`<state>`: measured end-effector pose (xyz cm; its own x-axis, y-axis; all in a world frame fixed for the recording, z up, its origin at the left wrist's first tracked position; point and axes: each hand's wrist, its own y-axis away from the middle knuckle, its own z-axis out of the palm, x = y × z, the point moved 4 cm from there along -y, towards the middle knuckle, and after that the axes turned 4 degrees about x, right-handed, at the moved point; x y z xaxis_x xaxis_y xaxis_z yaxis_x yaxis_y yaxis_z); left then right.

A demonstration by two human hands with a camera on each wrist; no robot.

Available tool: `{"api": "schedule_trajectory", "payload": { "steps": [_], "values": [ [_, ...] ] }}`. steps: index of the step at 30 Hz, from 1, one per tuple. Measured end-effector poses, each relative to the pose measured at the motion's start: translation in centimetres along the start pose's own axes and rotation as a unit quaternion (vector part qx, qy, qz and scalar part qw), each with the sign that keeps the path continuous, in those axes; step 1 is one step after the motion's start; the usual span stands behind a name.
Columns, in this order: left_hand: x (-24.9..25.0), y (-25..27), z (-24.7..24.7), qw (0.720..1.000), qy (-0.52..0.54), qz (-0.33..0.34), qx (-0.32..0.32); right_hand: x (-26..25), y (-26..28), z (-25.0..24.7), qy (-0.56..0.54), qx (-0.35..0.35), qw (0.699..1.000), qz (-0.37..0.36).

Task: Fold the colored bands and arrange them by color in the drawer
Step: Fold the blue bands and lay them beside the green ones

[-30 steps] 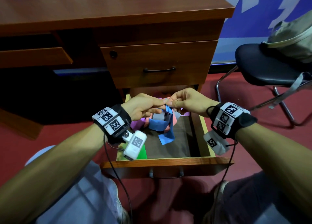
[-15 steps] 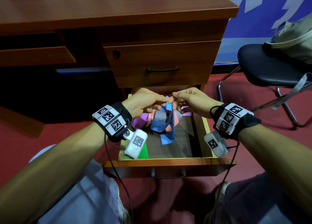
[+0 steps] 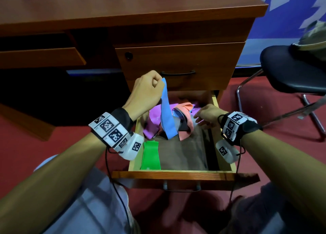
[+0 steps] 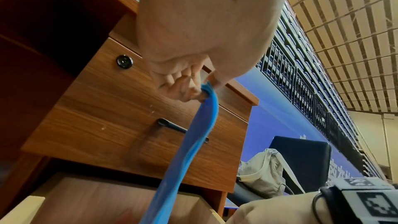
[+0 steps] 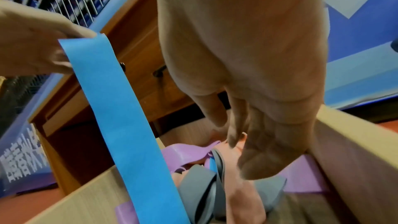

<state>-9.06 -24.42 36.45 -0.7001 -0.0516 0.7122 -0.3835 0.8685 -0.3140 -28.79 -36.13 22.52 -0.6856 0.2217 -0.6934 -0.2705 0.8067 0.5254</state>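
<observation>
My left hand is raised above the open drawer and pinches the top end of a blue band, which hangs straight down into the drawer. Under it lies a tangled heap of bands: purple, salmon and grey. My right hand hovers over the right side of the heap with its fingers relaxed and holds nothing. A folded green band lies flat in the drawer's front left corner.
The closed upper drawer with a black handle is just behind my left hand. A black chair carrying a pale bag stands to the right. The drawer's brown bottom shows between the green band and the right wall.
My left hand has lifted the blue band up out of the heap. My right hand has let go of it and dropped toward the heap's right side.
</observation>
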Motion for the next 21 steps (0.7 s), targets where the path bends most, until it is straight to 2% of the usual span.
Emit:
{"api": "schedule_trajectory", "payload": {
  "steps": [2,7,12,14,16,18,19,21],
  "values": [
    [-0.2,-0.2,0.1,1.0,0.009,0.01,-0.008,0.3,-1.2,0.7,0.011,0.027,1.0,0.011],
    [-0.8,-0.1,1.1,0.999,0.043,-0.017,-0.017,0.6,-5.0,1.1,-0.005,0.073,0.997,-0.01],
    [-1.1,0.3,2.1,0.998,0.039,-0.012,-0.038,0.8,-7.6,2.0,-0.05,0.062,0.996,0.048],
    [-1.1,0.4,2.4,0.998,0.044,-0.011,-0.044,1.1,-7.8,2.4,-0.021,0.116,0.99,0.072],
    [-1.2,0.3,2.6,0.998,0.043,-0.012,-0.046,1.4,-9.5,2.7,0.034,0.14,0.989,0.045],
    [-1.3,0.2,2.7,0.998,0.037,-0.016,-0.047,1.8,-11.2,3.2,0.001,0.156,0.987,0.047],
    [-1.4,0.2,2.7,0.998,0.036,-0.017,-0.046,1.7,-10.7,3.3,-0.007,0.16,0.985,0.063],
    [-1.5,0.1,2.7,0.998,0.039,-0.02,-0.047,0.1,-7.6,4.0,0.017,0.114,0.991,0.074]
  ]
}}
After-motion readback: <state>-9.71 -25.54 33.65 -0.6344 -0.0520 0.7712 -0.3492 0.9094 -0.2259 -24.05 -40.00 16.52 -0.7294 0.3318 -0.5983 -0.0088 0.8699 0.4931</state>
